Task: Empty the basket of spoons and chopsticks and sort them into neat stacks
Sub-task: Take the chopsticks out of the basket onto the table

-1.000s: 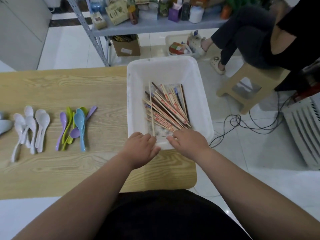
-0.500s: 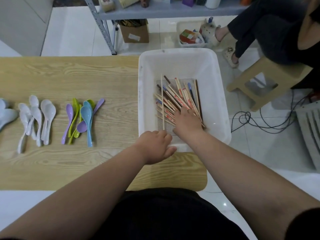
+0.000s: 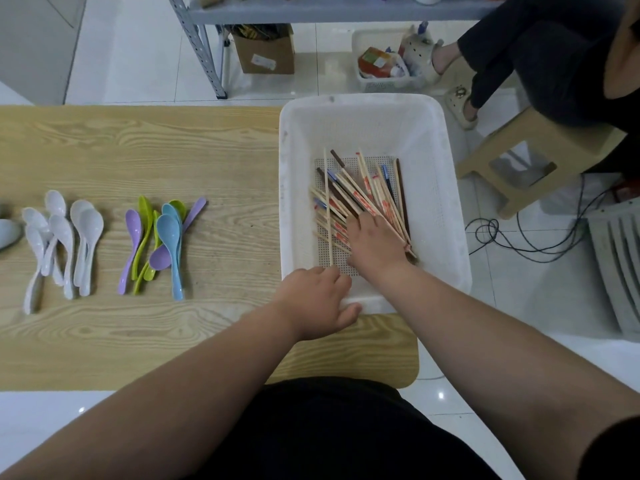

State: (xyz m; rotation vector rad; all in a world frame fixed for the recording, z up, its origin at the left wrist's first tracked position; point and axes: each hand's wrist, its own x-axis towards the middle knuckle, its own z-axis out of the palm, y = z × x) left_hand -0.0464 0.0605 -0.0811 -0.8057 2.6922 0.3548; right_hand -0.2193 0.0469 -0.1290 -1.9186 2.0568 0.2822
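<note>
**In the basket: right hand on the chopstick pile, left hand on the rim**

At the right end of the wooden worktop (image 3: 104, 140) stands a white perforated basket (image 3: 374, 116), its right portion overhanging the worktop edge. Inside it lies a loose, criss-crossed pile of chopsticks (image 3: 360, 195): pale wooden ones with red markings, some dark brown, some with blue tips. One thin pale stick lies apart along the left side of the pile, pointing away from the person.

The right hand (image 3: 375, 242) is inside the basket, palm down, resting on the near ends of the chopsticks. The fingers are spread and bent over the pile; whether they have closed around any stick cannot be told, since the fingertips are hidden beneath the hand.

The left hand (image 3: 317, 299) is at the basket's near-left corner, fingers curled over the rim and thumb along the near wall, gripping the basket.

To the left of the basket, well apart from both hands, two groups of spoons lie on the worktop. The coloured spoons (image 3: 162, 237) (purple, green, blue) overlap one another nearer the basket. The white spoons (image 3: 65, 237) lie farther left, also overlapping. A further pale spoon (image 3: 7, 233) is cut off by the left frame edge.
</note>
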